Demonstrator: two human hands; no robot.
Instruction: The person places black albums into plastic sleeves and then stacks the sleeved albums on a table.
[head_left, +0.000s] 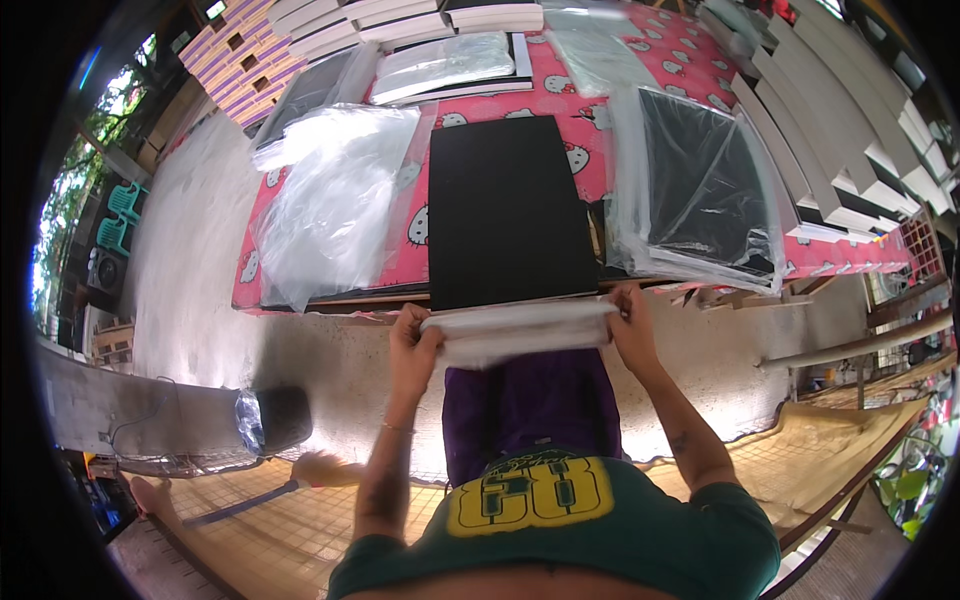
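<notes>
A flat black board (508,210) lies on the table in front of me, its near end at the table's front edge. Across that end stretches a clear plastic bag (520,332), bunched and slightly blurred. My left hand (412,342) pinches the bag's left end, while my right hand (632,325) grips the right end. Whether the board's near edge is inside the bag, I cannot tell. Left of the board is a loose pile of clear plastic bags (335,190). To its right lie black boards wrapped in clear plastic (705,185).
A pink cartoon-print cloth (460,119) covers the table. Stacks of white-edged boards (830,120) stand along the right, with more stacked boards (400,25) at the back. Further plastic bags (445,68) lie at the far side. A broom (325,470) is at the lower left.
</notes>
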